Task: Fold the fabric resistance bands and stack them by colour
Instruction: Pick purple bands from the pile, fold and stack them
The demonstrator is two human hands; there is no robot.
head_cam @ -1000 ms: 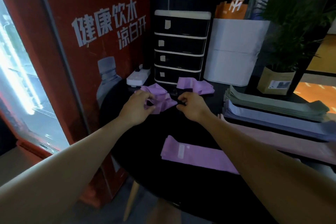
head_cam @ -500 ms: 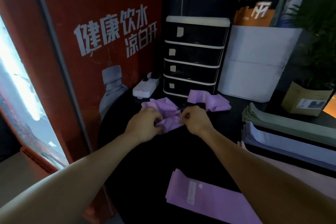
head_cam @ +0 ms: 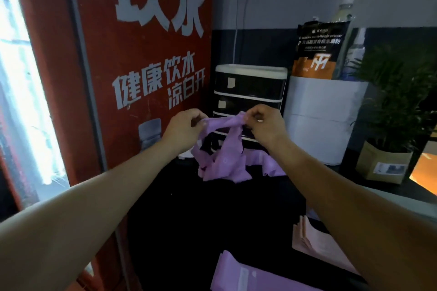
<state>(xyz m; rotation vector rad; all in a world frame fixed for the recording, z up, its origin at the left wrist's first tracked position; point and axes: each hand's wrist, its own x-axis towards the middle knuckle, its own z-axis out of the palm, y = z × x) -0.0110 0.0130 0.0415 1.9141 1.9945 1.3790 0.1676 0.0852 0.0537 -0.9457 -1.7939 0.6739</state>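
A crumpled purple resistance band (head_cam: 222,163) hangs in the air over the black table (head_cam: 189,220). My left hand (head_cam: 183,129) pinches its left upper edge and my right hand (head_cam: 266,123) pinches its right upper edge. The band's lower loops dangle down to the tabletop. Another loose purple band (head_cam: 269,164) lies behind it, partly hidden by my right forearm. A flat folded purple band (head_cam: 246,276) rests at the table's near edge. Folded pink bands (head_cam: 312,241) peek out from under my right forearm.
A black drawer unit (head_cam: 250,87) stands at the back of the table, with a white box (head_cam: 324,120) to its right. A potted plant (head_cam: 392,111) sits at the far right. A red vending machine (head_cam: 142,66) borders the table's left side.
Both hands have lifted the crumpled purple band off the table and spread its top edge apart. The camera has tilted upward, so the stacks on the right have left the view.
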